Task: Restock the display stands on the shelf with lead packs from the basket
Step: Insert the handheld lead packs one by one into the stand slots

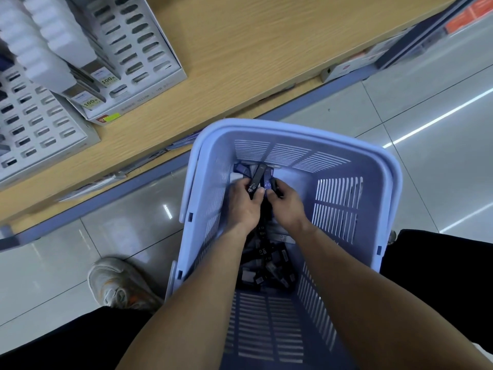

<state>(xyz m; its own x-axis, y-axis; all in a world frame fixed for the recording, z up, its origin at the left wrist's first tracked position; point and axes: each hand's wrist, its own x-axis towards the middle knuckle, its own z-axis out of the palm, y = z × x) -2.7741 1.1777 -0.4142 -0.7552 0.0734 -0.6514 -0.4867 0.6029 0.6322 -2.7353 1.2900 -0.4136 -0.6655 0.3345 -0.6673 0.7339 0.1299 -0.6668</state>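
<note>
I see even, cool light. Long white glare streaks cross the glossy grey tiled floor (400, 84). At the left edge, the white slotted display stands (40, 124) look soft and bent by wide-angle distortion.

Inspection from my remote station: left forearm (202, 284) and right forearm (346, 284) bare, reaching forward and down, converging. Left hand (244, 206) knuckles up, fingers curled round a dark lead pack (254, 182). Right hand (286, 205), just beside it, pinches a second pack (269, 185).
</note>
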